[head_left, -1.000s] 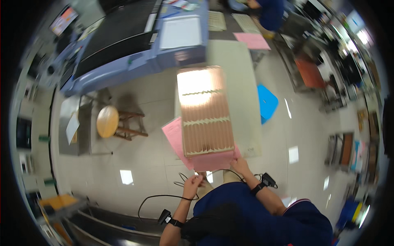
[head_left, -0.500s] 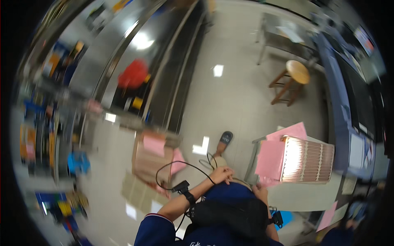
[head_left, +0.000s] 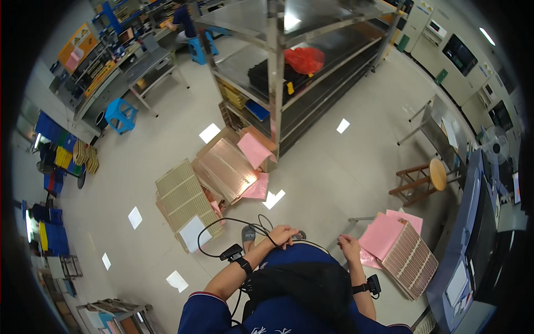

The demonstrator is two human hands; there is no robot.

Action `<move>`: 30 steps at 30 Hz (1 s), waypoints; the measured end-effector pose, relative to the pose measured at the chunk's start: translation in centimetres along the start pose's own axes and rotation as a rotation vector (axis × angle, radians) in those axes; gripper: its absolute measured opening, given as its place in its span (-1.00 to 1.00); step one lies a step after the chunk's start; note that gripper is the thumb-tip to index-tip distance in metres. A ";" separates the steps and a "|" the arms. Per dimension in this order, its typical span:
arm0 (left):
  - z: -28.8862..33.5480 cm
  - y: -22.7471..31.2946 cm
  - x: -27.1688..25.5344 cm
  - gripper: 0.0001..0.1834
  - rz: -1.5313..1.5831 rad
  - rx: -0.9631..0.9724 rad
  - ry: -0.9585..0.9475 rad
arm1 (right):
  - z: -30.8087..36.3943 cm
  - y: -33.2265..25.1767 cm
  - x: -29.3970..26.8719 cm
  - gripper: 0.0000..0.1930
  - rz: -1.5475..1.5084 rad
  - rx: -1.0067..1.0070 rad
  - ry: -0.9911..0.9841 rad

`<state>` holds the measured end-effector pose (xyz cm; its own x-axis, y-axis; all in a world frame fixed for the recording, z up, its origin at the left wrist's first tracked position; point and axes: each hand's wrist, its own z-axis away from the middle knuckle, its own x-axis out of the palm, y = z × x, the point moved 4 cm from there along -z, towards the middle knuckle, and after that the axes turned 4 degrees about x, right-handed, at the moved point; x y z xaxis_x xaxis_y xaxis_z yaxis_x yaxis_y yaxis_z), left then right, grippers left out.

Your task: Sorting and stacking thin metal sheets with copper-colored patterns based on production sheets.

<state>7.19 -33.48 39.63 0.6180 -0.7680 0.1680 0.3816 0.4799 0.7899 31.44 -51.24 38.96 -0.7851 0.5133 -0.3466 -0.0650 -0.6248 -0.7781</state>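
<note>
My left hand (head_left: 282, 236) hangs in front of my waist, fingers partly apart and loosely bent, with nothing visible in it. A black cable (head_left: 210, 227) loops from the device strapped to my left wrist (head_left: 232, 253). My right hand (head_left: 349, 246) is at my right side, its fingers curled in and nothing showing between them. Nearest to it are pink sheets (head_left: 381, 236) and a stack of copper-coloured striped panels (head_left: 410, 260) on a table. Another strapped device (head_left: 374, 285) sits on my right wrist.
Ahead left, more copper panels (head_left: 228, 167) and a pale striped stack (head_left: 186, 196) lie low beside a metal rack (head_left: 275, 83) holding a red bag (head_left: 305, 59). A wooden stool (head_left: 438, 173) and grey-blue machine (head_left: 464, 222) stand right. Blue stool (head_left: 120, 116) and seated person (head_left: 182, 21) are far left.
My view has swung left, so the rack and stools appear further right. My right hand has come up from beside my waist into fuller view. The left hand stays before my waist.
</note>
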 end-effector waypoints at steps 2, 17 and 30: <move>1.8 -1.6 -1.9 -0.50 -0.092 -0.063 0.042 | 0.3 0.0 3.2 -0.67 0.040 -0.036 -0.079; 32.0 -29.9 -26.2 -0.60 0.579 -0.273 1.106 | 5.8 0.0 25.3 -0.76 0.167 0.098 -0.464; 37.1 -52.4 -16.0 -0.69 -0.626 -0.397 0.802 | 4.7 8.9 23.7 -0.77 -0.085 0.603 -0.204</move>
<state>-48.17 -62.03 17.43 0.4507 -0.4928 -0.7443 0.8899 0.3139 0.3311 9.37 -47.37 26.27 -0.8595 0.4903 -0.1443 -0.4201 -0.8386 -0.3466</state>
